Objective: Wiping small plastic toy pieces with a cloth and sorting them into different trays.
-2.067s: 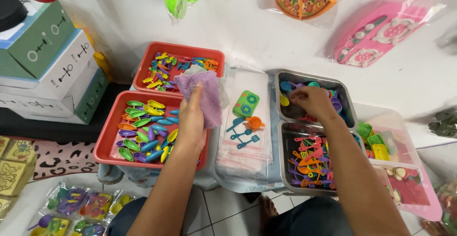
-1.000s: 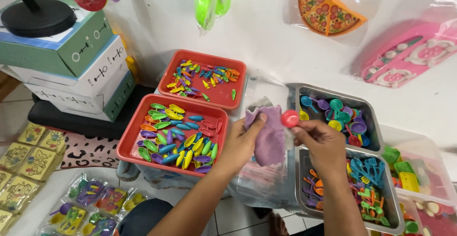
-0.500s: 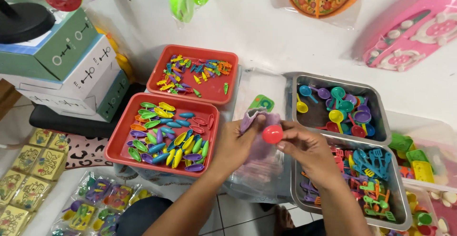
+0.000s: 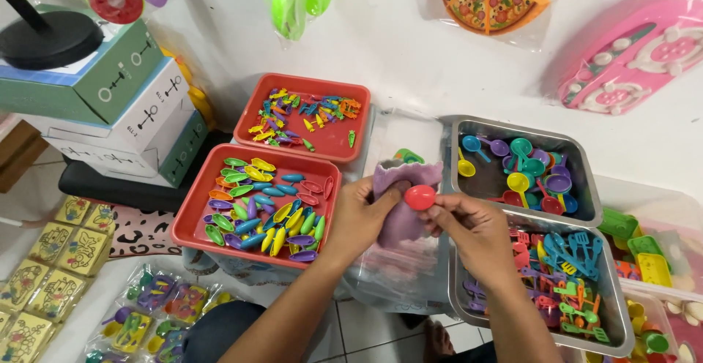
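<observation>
The left hand (image 4: 366, 213) grips a purple cloth (image 4: 405, 202) while the right hand (image 4: 476, 231) pinches a red toy spoon (image 4: 420, 197), its bowl pressed against the cloth's right side.

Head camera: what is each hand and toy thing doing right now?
left hand: gripping the purple cloth
right hand: pinching the red toy spoon against the cloth
near red tray: holds colourful pieces
upper metal tray: holds toy spoons

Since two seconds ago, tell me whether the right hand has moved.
Yes. The right hand left the upper metal tray and came toward the purple cloth, holding a red spoon.
</observation>
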